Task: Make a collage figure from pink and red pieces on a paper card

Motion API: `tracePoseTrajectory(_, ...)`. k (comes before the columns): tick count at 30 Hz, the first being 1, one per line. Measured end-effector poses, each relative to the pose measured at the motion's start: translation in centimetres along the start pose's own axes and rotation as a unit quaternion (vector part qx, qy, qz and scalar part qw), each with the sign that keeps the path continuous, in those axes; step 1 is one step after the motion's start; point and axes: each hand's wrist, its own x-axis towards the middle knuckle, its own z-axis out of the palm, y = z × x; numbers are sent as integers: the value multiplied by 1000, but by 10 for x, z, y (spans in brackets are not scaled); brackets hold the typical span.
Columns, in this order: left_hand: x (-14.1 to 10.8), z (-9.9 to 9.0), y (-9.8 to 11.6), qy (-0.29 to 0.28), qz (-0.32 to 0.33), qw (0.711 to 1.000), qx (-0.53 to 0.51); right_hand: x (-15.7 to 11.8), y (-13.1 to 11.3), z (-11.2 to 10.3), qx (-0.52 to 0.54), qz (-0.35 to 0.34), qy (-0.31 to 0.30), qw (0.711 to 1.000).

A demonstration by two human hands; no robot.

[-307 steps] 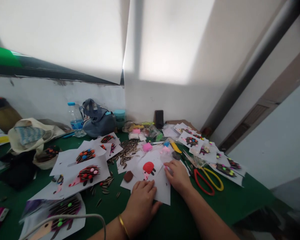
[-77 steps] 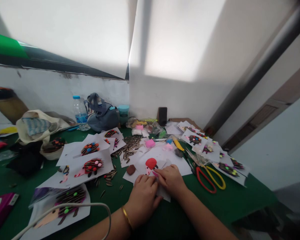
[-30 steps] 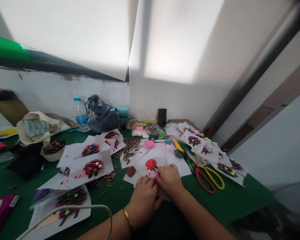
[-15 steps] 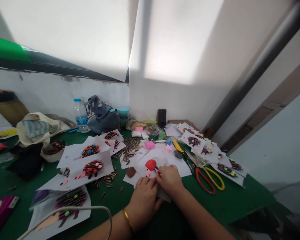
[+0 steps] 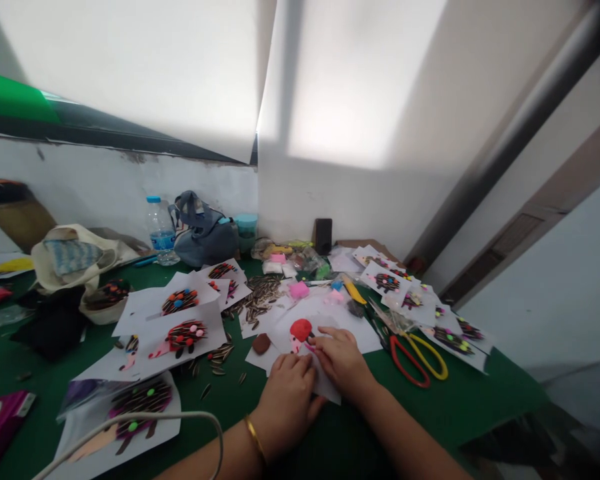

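On a small sheet of white paper sits a red rounded modelling-clay shape, with a pink, dotted clay piece below it. My left hand holds the near edge of this paper, fingers on top and thumb lower down. Close to the right of the clay, my right hand pinches a thin purple-pink piece whose kind I cannot make out. A brown lump of clay lies left of the figure.
Sunflower seeds are heaped behind the paper. Scissors with red and yellow handles and a yellow cutter lie at right. Finished hedgehog pictures cover both sides. A white cable crosses the front left.
My right hand has turned and lifted its fingers a little; the purple-pink piece now shows at its fingertips. My left hand has stayed on the paper.
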Motion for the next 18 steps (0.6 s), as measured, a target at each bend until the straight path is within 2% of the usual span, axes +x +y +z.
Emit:
tracePoseTrajectory(7,-1,2,-1,-1,-5,1000,-2,0,0,11,-2,0,-15,1000)
tracePoseTrajectory(18,0,3,-1,4,-4,1000,-1,1,1,10,37,3,-18,999)
